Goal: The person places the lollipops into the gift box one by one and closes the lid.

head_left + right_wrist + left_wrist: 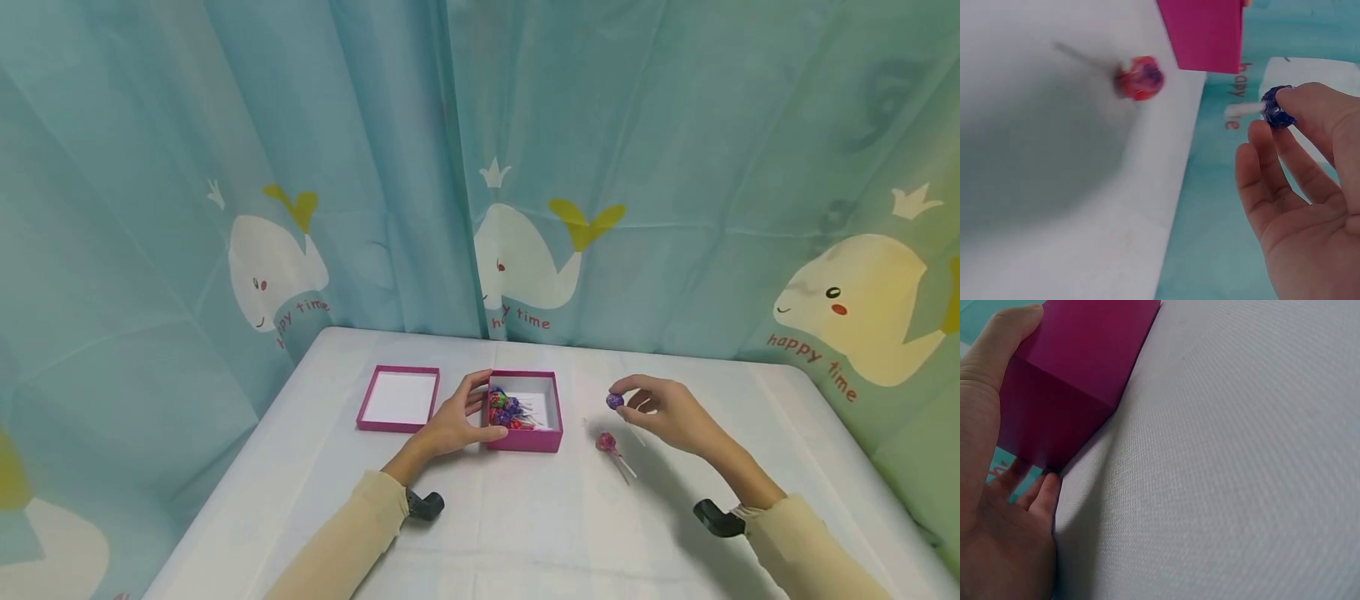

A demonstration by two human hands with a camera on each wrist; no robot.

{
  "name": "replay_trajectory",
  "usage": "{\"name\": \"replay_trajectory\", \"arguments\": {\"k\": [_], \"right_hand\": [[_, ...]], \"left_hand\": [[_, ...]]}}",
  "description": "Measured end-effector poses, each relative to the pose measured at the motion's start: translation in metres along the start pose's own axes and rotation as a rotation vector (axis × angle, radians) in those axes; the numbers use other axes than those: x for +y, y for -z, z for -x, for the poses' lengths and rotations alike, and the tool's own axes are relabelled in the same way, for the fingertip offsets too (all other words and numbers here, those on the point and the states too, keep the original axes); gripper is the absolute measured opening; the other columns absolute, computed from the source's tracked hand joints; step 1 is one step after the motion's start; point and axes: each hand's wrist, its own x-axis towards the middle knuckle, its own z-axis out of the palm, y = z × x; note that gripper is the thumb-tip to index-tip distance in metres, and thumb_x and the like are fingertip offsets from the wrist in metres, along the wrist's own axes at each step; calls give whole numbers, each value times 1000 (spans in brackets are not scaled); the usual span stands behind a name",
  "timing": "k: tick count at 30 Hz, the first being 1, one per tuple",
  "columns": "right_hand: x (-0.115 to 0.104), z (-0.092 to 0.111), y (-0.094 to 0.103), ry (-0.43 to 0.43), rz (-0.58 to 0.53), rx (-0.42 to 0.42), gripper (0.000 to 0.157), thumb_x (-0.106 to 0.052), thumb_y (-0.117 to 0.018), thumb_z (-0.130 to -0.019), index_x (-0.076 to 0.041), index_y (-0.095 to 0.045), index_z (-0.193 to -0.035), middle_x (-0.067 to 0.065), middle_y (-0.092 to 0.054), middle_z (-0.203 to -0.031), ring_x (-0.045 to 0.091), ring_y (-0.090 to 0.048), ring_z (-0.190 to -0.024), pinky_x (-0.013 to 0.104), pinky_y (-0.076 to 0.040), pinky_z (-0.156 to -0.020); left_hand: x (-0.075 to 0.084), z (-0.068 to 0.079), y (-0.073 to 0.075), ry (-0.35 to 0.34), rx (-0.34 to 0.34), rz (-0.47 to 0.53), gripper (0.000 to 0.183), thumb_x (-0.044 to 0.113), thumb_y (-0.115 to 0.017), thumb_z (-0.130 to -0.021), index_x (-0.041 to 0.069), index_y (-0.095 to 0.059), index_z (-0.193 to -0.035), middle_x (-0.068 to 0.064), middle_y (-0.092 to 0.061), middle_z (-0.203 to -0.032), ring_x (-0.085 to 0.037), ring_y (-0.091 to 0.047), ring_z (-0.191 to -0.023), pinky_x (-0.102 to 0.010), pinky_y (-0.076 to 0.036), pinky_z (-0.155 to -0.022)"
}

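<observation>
On the table stands an open magenta box [523,440] with a white inside. Several lollipops [508,410] in green, red and purple wrappers lie in its left half, white sticks toward the right. My left hand [450,423] grips the box's left end, its thumb on the front wall and fingers toward the back. To the right of the box, my right hand [667,410] pinches a purple-wrapped lollipop [1279,107] by its candy head, above the table. A pink-red lollipop [606,442] lies on the table just below that hand.
A shallow white tray-like lid [397,398] with a magenta rim lies left of the box. White cloth [540,517] covers the table. Behind it hangs a teal curtain [405,208] printed with whales. Each wrist wears a black strap mount [718,518].
</observation>
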Motion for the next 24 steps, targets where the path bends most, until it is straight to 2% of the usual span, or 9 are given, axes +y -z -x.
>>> {"name": "replay_trajectory", "arguments": {"k": [5, 12, 17, 24], "right_hand": [[-8, -17, -1, -32, -51, -16, 25, -5, -75, -92, -18, -73, -113, -5, -74, -105, 11, -70, -86, 26, -61, -78], [-21, -43, -9, -30, -154, -53, 22, -9, -76, -93, -14, -73, -115, 4, -73, -110, 17, -70, -90, 28, -60, -78], [-32, -60, -18, -35, -169, -75, 23, -9, -77, -92, -15, -73, -114, 3, -73, -108, 18, -69, -91, 29, -61, -77], [-41, -79, -33, 4, -204, -113, 24, -5, -76, -91, -12, -73, -113, 6, -73, -110, 20, -70, -90, 32, -61, -75]], "left_hand": [[1, 1, -1, 6, 4, -9, 96, 30, -86, -84, 28, -27, -160, -9, -27, -166, -38, -39, -147, -49, -38, -118], [1, 0, -1, 6, 5, -14, 98, 34, -87, -84, 27, -26, -160, -10, -27, -166, -36, -39, -147, -46, -38, -118], [0, 0, -1, 10, 4, -21, 99, 35, -87, -83, 28, -26, -160, -9, -28, -166, -35, -40, -147, -46, -38, -118], [-1, -1, -1, 11, 6, -25, 99, 35, -87, -83, 26, -26, -160, -9, -28, -166, -35, -39, -148, -46, -38, -118]]}}
